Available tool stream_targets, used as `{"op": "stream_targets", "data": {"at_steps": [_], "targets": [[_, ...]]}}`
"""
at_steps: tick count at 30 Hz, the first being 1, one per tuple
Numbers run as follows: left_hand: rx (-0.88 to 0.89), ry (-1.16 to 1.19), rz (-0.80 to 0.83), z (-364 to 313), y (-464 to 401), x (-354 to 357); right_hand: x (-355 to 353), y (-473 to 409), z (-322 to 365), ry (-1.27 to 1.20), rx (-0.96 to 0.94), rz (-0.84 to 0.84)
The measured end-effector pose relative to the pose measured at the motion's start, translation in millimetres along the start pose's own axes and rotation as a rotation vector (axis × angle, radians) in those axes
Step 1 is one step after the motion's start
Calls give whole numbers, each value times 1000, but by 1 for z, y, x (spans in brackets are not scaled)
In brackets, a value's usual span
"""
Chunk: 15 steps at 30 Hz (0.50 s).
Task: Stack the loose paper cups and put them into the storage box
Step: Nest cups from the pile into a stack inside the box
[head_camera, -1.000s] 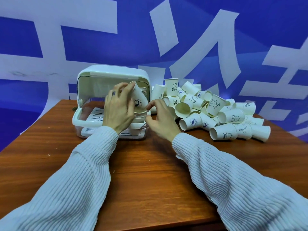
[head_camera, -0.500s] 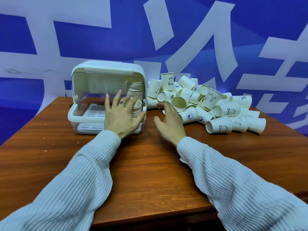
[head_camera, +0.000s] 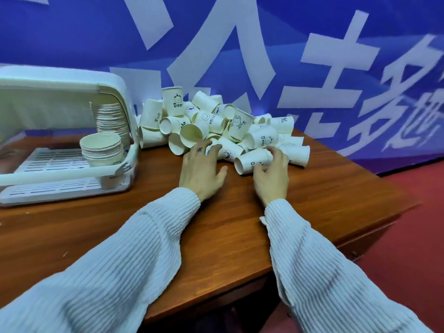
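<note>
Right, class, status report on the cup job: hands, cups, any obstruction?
Left hand open at pile's edge. Right hand closing on a sideways cup. Two stacks in storage box. Nothing blocking.

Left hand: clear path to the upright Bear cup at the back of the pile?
Probably not directly. The left hand is at the pile's near edge, and tumbled cups lie between it and the upright Bear cup; it would have to come over the top.

Even cool light, soft shadows, slight motion blur, wide-angle edge distortion
</note>
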State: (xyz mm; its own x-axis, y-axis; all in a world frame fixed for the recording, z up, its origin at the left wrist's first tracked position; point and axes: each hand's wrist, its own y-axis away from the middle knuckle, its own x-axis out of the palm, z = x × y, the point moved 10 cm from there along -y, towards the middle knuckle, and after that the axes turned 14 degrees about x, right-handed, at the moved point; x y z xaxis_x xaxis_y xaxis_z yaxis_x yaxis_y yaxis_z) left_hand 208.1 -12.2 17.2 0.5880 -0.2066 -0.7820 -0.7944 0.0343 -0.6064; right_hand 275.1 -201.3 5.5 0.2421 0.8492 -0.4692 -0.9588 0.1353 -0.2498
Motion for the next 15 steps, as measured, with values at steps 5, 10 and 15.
{"op": "stream_targets", "data": {"at_steps": [5, 10, 15], "targets": [[-19, -172, 51, 12, -9, 41, 12, -19, -13, -61, 57, 41], [-104, -168, 85, 30, -13, 47, 19, -31, -29, -74, 182, 32], [-146, -347, 61, 31, -8, 33, 17, -27, -35, -171, 243, 58]]}}
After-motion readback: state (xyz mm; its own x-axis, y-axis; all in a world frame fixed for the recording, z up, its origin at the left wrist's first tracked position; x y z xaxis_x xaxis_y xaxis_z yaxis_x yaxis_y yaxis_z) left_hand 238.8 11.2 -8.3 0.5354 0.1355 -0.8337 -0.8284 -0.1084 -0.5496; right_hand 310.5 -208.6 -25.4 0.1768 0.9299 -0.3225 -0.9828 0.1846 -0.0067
